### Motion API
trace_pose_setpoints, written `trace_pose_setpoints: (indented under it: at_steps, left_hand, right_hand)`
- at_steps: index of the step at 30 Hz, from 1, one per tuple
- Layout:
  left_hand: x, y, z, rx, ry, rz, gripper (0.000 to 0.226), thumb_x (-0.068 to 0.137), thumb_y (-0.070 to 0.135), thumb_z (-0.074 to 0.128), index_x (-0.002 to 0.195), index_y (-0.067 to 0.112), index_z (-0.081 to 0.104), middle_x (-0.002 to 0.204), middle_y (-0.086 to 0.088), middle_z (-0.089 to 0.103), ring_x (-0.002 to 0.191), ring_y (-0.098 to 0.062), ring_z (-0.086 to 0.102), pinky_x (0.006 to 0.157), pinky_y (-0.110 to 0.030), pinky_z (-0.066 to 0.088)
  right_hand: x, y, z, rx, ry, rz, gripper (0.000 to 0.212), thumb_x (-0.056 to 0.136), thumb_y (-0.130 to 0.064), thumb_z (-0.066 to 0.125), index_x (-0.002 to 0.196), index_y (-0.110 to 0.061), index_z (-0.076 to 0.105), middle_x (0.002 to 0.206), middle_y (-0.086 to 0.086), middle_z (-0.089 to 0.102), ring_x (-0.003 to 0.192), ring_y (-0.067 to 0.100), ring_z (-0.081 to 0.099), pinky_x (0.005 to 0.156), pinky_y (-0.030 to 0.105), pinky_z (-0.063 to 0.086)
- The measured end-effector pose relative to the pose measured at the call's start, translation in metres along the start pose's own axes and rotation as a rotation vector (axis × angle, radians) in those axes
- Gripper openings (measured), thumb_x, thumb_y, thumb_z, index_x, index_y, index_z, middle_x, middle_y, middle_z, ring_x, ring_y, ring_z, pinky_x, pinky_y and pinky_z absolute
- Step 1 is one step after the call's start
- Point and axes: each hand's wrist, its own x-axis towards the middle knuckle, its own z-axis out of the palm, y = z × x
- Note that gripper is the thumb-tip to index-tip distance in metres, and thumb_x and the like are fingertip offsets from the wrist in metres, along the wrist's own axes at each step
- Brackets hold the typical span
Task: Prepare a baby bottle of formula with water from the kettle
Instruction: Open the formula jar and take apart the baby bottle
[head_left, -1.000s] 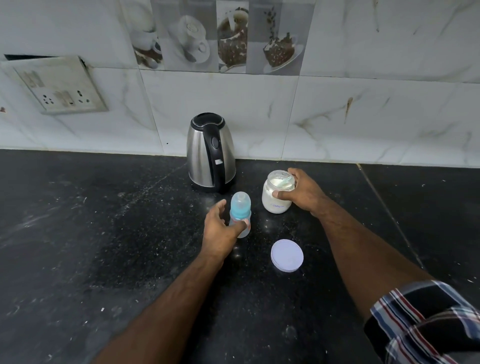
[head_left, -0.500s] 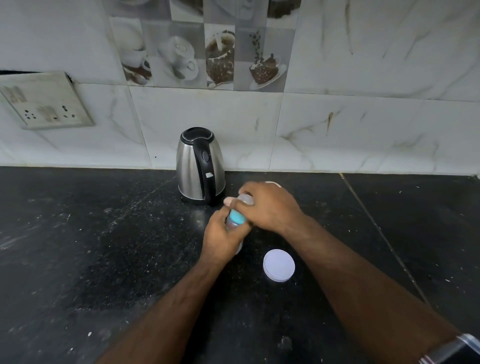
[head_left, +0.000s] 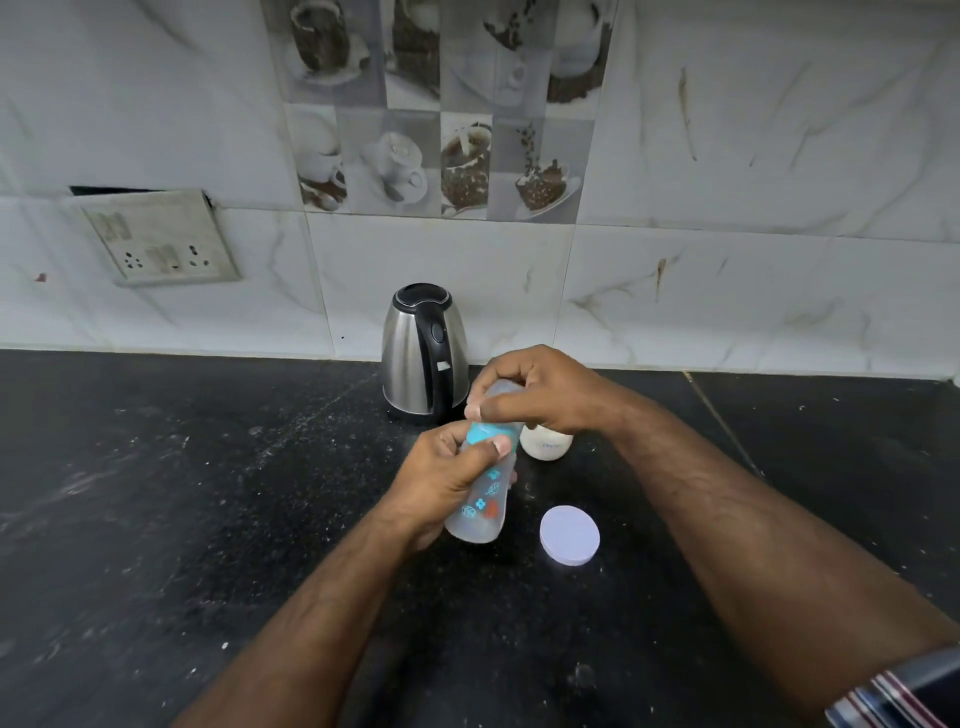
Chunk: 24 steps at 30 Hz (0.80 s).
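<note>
My left hand (head_left: 441, 478) grips the clear baby bottle (head_left: 480, 512) with blue and red prints, lifted off the black counter and tilted. Its teal collar sits under my left thumb. My right hand (head_left: 540, 395) grips the bottle's clear cap (head_left: 496, 391) at the top end. The steel kettle (head_left: 423, 353) with a black handle stands behind, against the wall. The white formula jar (head_left: 545, 447) stands just behind the bottle, mostly hidden by my right hand. Its round white lid (head_left: 570, 534) lies flat on the counter to the right of the bottle.
The black stone counter (head_left: 182, 493) stretches left and right, dusted with white specks. A tiled wall (head_left: 727, 286) closes the back. A socket plate (head_left: 156, 239) is set in the wall at the left.
My right hand left the formula jar and came onto the bottle's cap. My left hand lifted the bottle off the counter and tilted it towards me.
</note>
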Motion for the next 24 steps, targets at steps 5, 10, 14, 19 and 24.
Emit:
trace_pose_setpoints:
  at_steps: [5, 10, 14, 19, 24]
  left_hand:
    - [-0.012, -0.001, -0.005, 0.004, 0.1, 0.005, 0.015, 0.095, 0.019, 0.073, 0.108, 0.013, 0.073, 0.085, -0.006, 0.079, 0.077, -0.018, 0.074, 0.069, -0.03, 0.058]
    - [-0.015, -0.001, -0.006, 0.018, 0.136, 0.036, 0.017, 0.093, 0.027, 0.074, 0.109, 0.027, 0.071, 0.091, 0.006, 0.08, 0.083, -0.007, 0.075, 0.074, -0.025, 0.061]
    - [-0.018, -0.004, -0.012, 0.009, 0.164, 0.058, 0.043, 0.077, 0.048, 0.075, 0.116, 0.031, 0.069, 0.098, 0.015, 0.077, 0.09, -0.001, 0.073, 0.081, -0.024, 0.059]
    - [-0.019, -0.017, -0.025, -0.013, 0.184, 0.003, 0.057, 0.071, 0.056, 0.075, 0.123, 0.038, 0.064, 0.118, 0.006, 0.07, 0.111, -0.016, 0.067, 0.095, -0.043, 0.059]
    - [-0.019, -0.029, -0.032, 0.026, 0.248, -0.018, 0.054, 0.073, 0.052, 0.078, 0.122, 0.037, 0.064, 0.119, 0.005, 0.071, 0.109, -0.015, 0.069, 0.085, -0.032, 0.058]
  right_hand:
    - [-0.01, -0.012, -0.023, 0.281, 0.024, -0.025, 0.019, 0.088, -0.012, 0.077, 0.094, -0.029, 0.081, 0.103, -0.002, 0.079, 0.088, 0.008, 0.071, 0.071, 0.024, 0.055]
    - [-0.012, 0.005, -0.012, 0.631, 0.34, 0.143, 0.03, 0.095, -0.042, 0.069, 0.103, -0.014, 0.072, 0.085, 0.006, 0.073, 0.056, 0.015, 0.057, 0.049, 0.024, 0.043]
    - [-0.021, 0.031, 0.003, 0.826, 0.261, 0.161, 0.047, 0.072, -0.017, 0.088, 0.109, -0.01, 0.06, 0.105, 0.017, 0.071, 0.082, 0.029, 0.076, 0.068, 0.031, 0.061]
    - [-0.028, 0.077, 0.039, 0.436, 0.314, 0.341, 0.047, 0.071, -0.015, 0.091, 0.113, -0.025, 0.071, 0.12, 0.005, 0.069, 0.109, 0.021, 0.07, 0.098, 0.04, 0.058]
    - [-0.034, 0.114, 0.09, 0.126, 0.28, 0.414, 0.06, 0.073, -0.025, 0.092, 0.124, -0.024, 0.06, 0.111, -0.006, 0.065, 0.104, 0.013, 0.064, 0.093, 0.035, 0.055]
